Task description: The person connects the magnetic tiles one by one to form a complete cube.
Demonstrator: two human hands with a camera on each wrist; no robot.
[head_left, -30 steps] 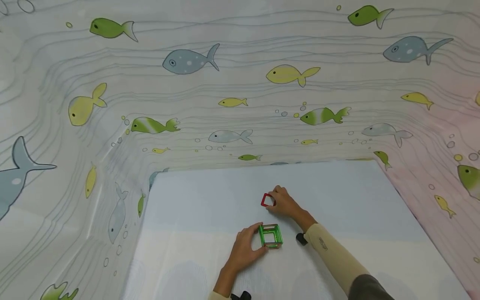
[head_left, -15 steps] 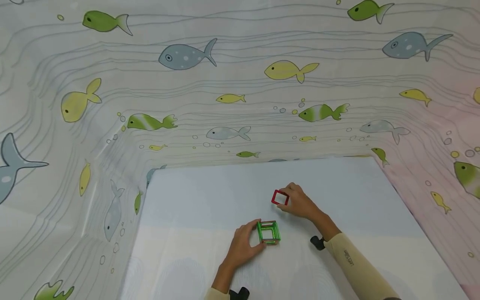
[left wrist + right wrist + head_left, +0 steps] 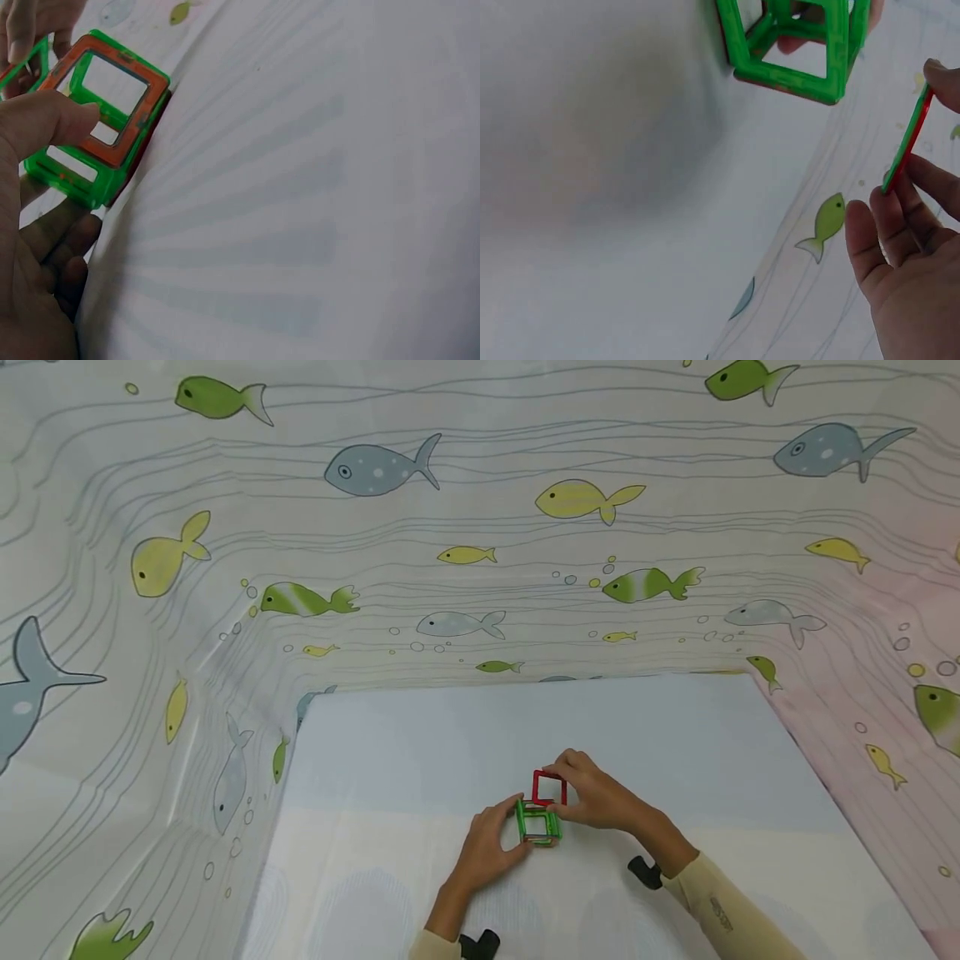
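Observation:
On the white table, my left hand (image 3: 483,853) grips an open-framed cube (image 3: 521,822) of magnetic tiles, thumb on one face and fingers on the far side. In the left wrist view the cube shows green frames and an orange square frame (image 3: 147,112), with the thumb (image 3: 75,120) over its edge. My right hand (image 3: 600,799) pinches a square magnetic tile (image 3: 536,787) by its edges, just behind and above the cube. Seen edge-on in the right wrist view, that tile (image 3: 906,146) is red on one side and green on the other. Whether it touches the cube, I cannot tell.
A white tabletop (image 3: 390,752) spreads around both hands. Behind it and at its sides hangs a cloth (image 3: 465,593) printed with fish and wavy lines. A black wrist device (image 3: 645,872) is at the right wrist, another (image 3: 480,945) at the left.
My right hand first moved right with the square tile, then came down and back toward the cube, the tile turning more upright. The left hand keeps its hold on the cube.

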